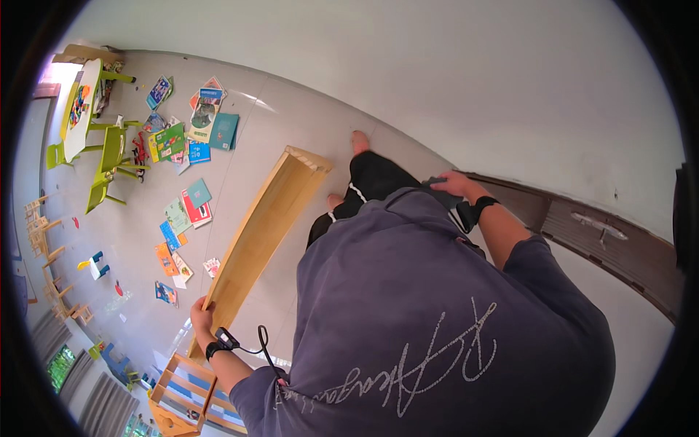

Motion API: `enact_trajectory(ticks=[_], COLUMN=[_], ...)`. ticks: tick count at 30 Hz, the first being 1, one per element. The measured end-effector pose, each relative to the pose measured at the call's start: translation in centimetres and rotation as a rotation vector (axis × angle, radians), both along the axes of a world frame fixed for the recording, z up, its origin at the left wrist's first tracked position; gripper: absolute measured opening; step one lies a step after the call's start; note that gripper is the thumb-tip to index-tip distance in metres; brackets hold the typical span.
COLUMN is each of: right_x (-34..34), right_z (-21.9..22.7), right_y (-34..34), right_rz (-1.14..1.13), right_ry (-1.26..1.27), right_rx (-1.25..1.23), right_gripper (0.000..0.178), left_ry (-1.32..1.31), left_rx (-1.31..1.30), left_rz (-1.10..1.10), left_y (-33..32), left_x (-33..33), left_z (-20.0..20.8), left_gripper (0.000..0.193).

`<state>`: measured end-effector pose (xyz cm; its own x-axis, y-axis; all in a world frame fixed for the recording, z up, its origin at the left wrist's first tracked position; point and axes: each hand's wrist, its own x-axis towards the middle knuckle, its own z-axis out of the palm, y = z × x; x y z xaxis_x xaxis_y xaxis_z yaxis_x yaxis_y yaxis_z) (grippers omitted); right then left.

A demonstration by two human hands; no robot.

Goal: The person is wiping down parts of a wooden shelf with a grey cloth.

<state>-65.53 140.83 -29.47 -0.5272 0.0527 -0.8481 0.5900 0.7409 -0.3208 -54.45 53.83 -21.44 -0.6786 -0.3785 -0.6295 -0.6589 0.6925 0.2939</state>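
A long, narrow light-wood shelf unit (260,231) stands on the floor on my left and runs away from me at a slant. My left hand (202,315) is closed on its near edge, with the fingers partly hidden behind the wood. On the other side of my body, my right hand (455,183) is closed around a dark grey, flat-looking thing (437,180) beside my thigh. Its kind cannot be made out. Dark straps with small devices sit on both wrists.
Scattered books (206,113) lie across the pale floor (255,131) left of the shelf unit. Beyond them are a white table (84,109) and green chairs (114,149). A wooden rack (178,382) is at lower left. A wall (451,87) and brown door (575,218) bound my right.
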Motion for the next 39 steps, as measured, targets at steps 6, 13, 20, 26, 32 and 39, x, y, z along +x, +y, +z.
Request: enact_trajectory(ticks=[6, 13, 20, 26, 32, 39], right_x=[-0.1, -1.3, -0.6, -2.0, -7.3, -13.7], right_z=[1.3, 0.7, 0.5, -0.6, -0.8, -1.0], right_y=[-0.1, 1.6, 1.1, 0.7, 0.3, 0.1], right_rz=[0.225, 0.071, -0.094, 0.105, 0.131, 0.151], right_ry=[-0.099, 0.005, 0.022, -0.023, -0.057, -0.001], right_rx=[0.134, 0.096, 0.012, 0.083, 0.077, 0.045], right_gripper=[0.068, 0.065, 0.061, 0.062, 0.060, 0.064], left_ry=[-0.048, -0.024, 0.018, -0.021, -0.039, -0.080], left_rx=[-0.052, -0.101, -0.149, -0.139, -0.104, -0.121], left_rz=[-0.037, -0.063, -0.107, -0.078, -0.042, 0.038], left_y=[1.2, 1.8, 2.0, 0.8, 1.2, 2.6], left_x=[-0.6, -1.1, -2.3, -1.5, -0.8, -0.9], left_z=[0.2, 0.6, 0.6, 0.2, 0.0, 0.9], left_gripper=[0.027, 0.027, 0.023, 0.021, 0.023, 0.025])
